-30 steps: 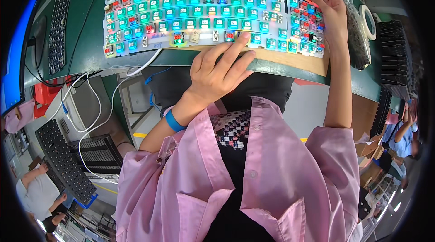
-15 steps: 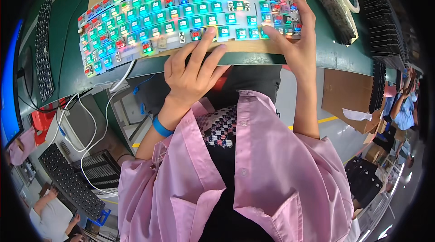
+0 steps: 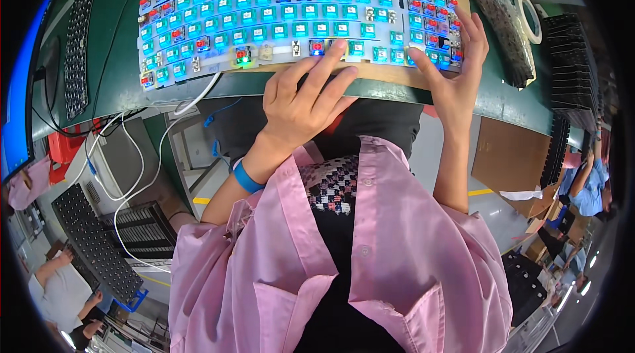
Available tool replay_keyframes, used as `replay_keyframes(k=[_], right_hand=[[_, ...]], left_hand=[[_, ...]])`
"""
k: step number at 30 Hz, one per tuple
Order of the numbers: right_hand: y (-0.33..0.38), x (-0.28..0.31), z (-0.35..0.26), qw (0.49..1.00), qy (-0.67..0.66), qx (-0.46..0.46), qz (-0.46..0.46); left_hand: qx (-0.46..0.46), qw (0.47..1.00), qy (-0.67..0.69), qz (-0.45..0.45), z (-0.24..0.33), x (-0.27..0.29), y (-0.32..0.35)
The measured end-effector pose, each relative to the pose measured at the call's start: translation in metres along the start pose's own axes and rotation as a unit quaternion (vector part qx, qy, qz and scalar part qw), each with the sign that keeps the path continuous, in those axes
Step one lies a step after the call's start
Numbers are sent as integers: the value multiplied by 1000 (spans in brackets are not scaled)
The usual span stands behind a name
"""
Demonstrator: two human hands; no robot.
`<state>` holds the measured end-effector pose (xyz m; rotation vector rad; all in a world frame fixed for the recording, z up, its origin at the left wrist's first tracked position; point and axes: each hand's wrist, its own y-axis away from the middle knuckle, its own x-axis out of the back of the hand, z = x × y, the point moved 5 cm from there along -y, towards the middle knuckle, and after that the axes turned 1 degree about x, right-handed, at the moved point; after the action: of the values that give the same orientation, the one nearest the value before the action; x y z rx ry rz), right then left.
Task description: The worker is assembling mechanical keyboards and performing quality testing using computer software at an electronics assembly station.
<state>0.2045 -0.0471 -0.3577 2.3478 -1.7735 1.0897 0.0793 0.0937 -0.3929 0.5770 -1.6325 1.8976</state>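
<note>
Keyboard point(image 3: 291, 16) now lower in view, left hand point(image 3: 301, 105) and right hand point(image 3: 450, 75) fingers spread on its near edge.

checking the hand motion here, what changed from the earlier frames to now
The right hand slid from the far right corner of the lit keyboard down to its near right edge. The left hand stretched its fingers onto the bottom row of switches. The keyboard stayed on its cardboard sheet, white cable still attached.
</note>
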Motion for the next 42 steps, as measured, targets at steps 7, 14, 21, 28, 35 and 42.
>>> replay_keyframes(k=[7,14,21,28,35,42], right_hand=[[-1,0,1,1000,-15,12,5],[-2,1,2,1000,8,5,7],[0,4,6,989,-127,-70,14],[0,11,1,998,-51,-22,41],[2,-19,-53,991,46,128,-7],[10,-66,-89,962,67,243,-108]], left_hand=[[-4,1000,-16,-5,-1,-1,1],[-10,1000,-26,-5,-1,-2,2],[-12,1000,-21,3,0,0,-1],[-6,993,95,-70,-10,34,-15],[217,972,-81,47,-135,100,17],[221,975,-26,20,-140,97,25]])
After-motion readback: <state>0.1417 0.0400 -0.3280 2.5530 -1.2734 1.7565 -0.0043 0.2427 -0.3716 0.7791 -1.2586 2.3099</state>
